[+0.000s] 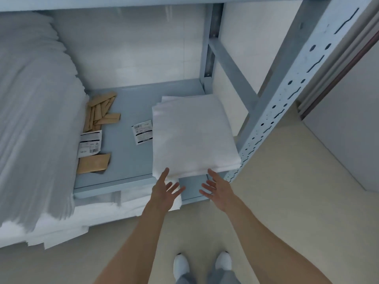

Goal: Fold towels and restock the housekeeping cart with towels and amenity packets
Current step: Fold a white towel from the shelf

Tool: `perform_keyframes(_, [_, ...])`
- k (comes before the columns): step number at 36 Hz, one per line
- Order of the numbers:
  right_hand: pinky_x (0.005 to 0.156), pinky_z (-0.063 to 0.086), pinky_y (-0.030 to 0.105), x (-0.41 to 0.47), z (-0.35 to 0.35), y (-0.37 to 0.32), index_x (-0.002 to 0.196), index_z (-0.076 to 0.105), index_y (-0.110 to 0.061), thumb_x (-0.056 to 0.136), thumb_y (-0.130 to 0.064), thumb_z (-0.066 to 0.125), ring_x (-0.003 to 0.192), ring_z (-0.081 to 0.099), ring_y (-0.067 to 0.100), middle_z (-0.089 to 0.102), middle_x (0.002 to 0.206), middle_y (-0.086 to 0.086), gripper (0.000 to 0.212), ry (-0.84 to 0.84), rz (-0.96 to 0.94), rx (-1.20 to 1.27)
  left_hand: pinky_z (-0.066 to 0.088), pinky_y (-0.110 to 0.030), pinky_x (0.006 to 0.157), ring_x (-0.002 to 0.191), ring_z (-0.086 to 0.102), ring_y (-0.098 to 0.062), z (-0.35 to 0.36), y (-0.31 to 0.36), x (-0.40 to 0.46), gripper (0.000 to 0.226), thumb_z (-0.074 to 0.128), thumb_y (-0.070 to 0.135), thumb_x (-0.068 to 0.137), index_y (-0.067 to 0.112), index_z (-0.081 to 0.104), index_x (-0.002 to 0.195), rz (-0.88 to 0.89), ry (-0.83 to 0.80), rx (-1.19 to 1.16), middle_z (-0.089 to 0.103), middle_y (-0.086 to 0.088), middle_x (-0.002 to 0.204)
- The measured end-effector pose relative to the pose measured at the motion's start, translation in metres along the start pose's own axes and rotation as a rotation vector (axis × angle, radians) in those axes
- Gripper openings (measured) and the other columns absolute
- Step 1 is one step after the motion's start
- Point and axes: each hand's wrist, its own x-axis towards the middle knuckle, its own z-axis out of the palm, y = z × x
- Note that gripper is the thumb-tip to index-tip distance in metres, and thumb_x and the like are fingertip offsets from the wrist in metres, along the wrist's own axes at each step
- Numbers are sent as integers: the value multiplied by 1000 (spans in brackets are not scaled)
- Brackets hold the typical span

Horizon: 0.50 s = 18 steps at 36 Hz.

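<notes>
A folded white towel (192, 134) lies on the grey-blue metal shelf (127, 160), its near edge overhanging the shelf front. My left hand (165, 188) is open with fingers spread just below the towel's near left corner, the thumb tip touching or nearly touching it. My right hand (216, 190) is open, palm inward, just below the near right edge. Brown amenity packets (100, 111) lie in a loose pile at the shelf's left, a larger brown packet (93, 163) nearer the front. Two white printed packets (90, 143) (143, 132) lie flat on the shelf.
A tall stack of white linens (34, 119) fills the left side. More white folded towels (102, 210) sit on the lower shelf below. A perforated metal upright (287, 95) stands at the right. Beige floor (287, 201) and my white shoes (181, 265) are below.
</notes>
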Motion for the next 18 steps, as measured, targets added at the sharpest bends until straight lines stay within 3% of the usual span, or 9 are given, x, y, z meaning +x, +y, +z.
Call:
perform_keyframes(4, [80,59,48,29,9,-9,127,44,-17,73,-41,84,122,52,34,45,133,15,72,11,9,72,48,-63,99,128,48,-42,9,6,20,76,84,27,78,17,42,140,-23,57,-4,39,-20,144])
perform_keyframes(7, [91,55,53,46,13,-17,139,44,-17,73,-46,83,127,48,34,46,138,14,82,-18,-8,129,47,-63,101,129,49,-38,12,8,35,72,84,32,76,12,45,134,1,57,-16,48,-18,140])
perform_keyframes(13, [99,48,61,63,10,-15,144,41,-21,79,-47,78,137,40,36,43,144,11,80,-11,4,195,45,-57,107,120,61,-30,9,1,61,52,81,27,82,14,59,128,47,81,-75,63,-10,132])
perform_keyframes(18, [98,48,61,70,12,-13,139,49,-21,72,-45,81,126,54,29,56,138,7,78,-18,-51,299,45,-45,110,118,64,-27,7,-1,67,46,79,19,83,11,62,124,46,87,-166,68,-11,126])
